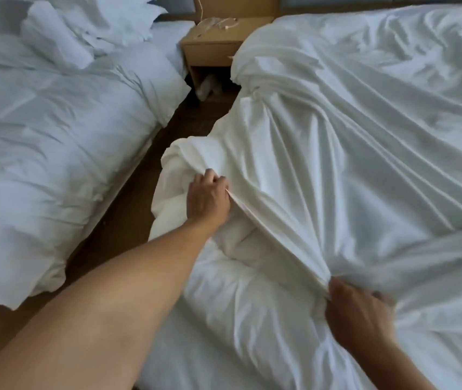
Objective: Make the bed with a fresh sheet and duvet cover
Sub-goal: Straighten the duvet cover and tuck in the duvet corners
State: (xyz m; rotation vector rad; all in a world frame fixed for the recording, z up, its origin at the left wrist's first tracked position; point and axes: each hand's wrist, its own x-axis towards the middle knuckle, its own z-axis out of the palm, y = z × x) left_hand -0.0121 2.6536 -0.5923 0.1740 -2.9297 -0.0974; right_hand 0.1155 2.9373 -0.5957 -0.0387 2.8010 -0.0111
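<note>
A white duvet cover point(350, 153) lies rumpled across the bed on the right, its hemmed edge stretched taut between my two hands. My left hand point(208, 197) grips that edge near the bed's left side, fingers closed on the cloth. At the lower right my right hand point(357, 311) is clenched on the same edge, slightly blurred. Under the cover bulges the white duvet point(224, 291), bunched at the bed's near left side and hanging over toward the floor.
A second bed point(41, 142) with crumpled white bedding and pillows point(89, 26) fills the left. Between the beds runs a narrow strip of dark wooden floor point(128, 220). A light wooden nightstand point(210, 43) with a cord on top stands at the back.
</note>
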